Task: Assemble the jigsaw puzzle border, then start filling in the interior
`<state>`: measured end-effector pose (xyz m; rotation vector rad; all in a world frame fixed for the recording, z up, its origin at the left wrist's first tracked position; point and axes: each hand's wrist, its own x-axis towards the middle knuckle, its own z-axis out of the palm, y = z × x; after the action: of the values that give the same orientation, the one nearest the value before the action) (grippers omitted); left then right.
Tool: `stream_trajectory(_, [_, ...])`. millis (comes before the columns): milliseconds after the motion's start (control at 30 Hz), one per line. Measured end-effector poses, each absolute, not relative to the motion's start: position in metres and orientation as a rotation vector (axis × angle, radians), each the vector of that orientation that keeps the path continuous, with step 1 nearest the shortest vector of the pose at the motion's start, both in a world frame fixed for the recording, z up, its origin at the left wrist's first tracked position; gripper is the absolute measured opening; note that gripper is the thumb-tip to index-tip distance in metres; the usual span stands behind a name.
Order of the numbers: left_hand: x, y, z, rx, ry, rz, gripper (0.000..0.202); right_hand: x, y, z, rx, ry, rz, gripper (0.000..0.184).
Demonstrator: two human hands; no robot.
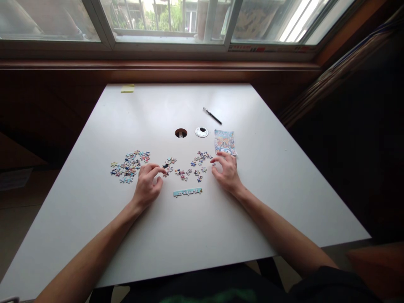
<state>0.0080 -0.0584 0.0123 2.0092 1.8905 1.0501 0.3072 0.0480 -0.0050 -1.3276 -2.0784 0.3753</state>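
Note:
My left hand [149, 184] rests on the table with its index finger stretched to a small group of jigsaw pieces [171, 161]. Its thumb is apart from that finger, and I see nothing held. To its left lies a larger pile of jigsaw pieces [128, 166]. My right hand [227, 172] has its fingers spread beside another loose group of pieces [201, 158]. A single puzzle piece [213, 164] lies close to its index fingertip. Between my hands, nearer to me, sits a joined strip of light-blue puzzle pieces [187, 192].
Behind my right hand is a colourful picture sheet [225, 141], partly under its fingers. A pen [212, 115], a round silvery cover [201, 132] and a cable hole [181, 133] are farther back. Yellow sticky notes [127, 88] lie at the far left of the white table [189, 235].

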Motion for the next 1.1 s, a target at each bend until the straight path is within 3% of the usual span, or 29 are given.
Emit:
stream_trajectory(667, [0.003, -0.061, 0.012, 1.810, 1.774, 1.176, 0.023, 0.322, 0.059, -0.009, -1.466, -1.973, 0.248, 0.029])
stream_trajectory(1100, [0.001, -0.060, 0.011, 1.790, 1.777, 1.170, 0.021, 0.317, 0.058, -0.013, -1.469, -2.066, 0.099, 0.016])
